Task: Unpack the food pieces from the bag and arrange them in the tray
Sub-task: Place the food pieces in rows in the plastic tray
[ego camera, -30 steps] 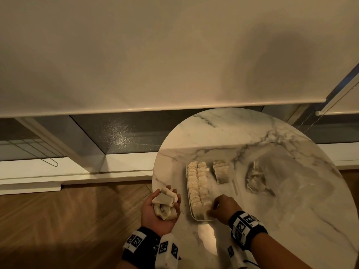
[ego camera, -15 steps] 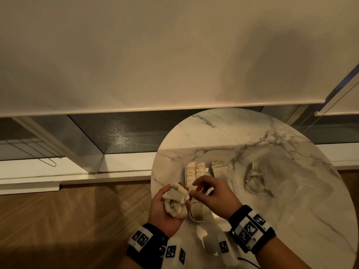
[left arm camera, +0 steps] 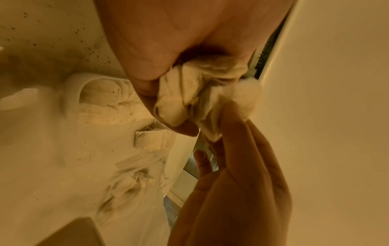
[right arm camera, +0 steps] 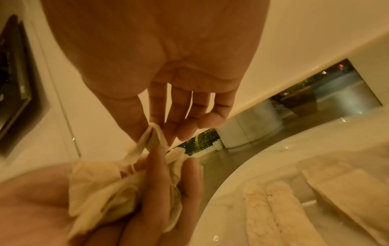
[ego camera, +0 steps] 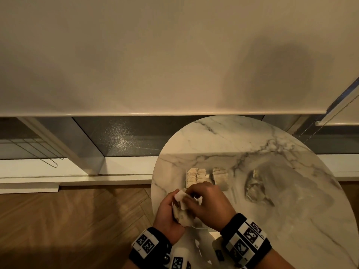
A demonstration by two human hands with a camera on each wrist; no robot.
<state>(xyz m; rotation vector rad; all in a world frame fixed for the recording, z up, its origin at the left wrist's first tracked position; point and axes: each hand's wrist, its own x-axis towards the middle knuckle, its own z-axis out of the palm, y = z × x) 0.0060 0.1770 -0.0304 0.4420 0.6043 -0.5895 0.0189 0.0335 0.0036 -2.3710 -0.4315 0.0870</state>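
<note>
Marble worktop (ego camera: 223,140) under warm light: left hand (ego camera: 167,212) cups a clump of food pieces (ego camera: 182,210) at the near edge, fingers curled around it, so the right hand (ego camera: 208,204) can pinch one free for the tray (ego camera: 186,176) just beyond; bag (ego camera: 291,191) lies right.

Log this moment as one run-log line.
left hand: holds food pieces | right hand: pinches one piece from them | tray: two rows filled | bag: on table
</note>
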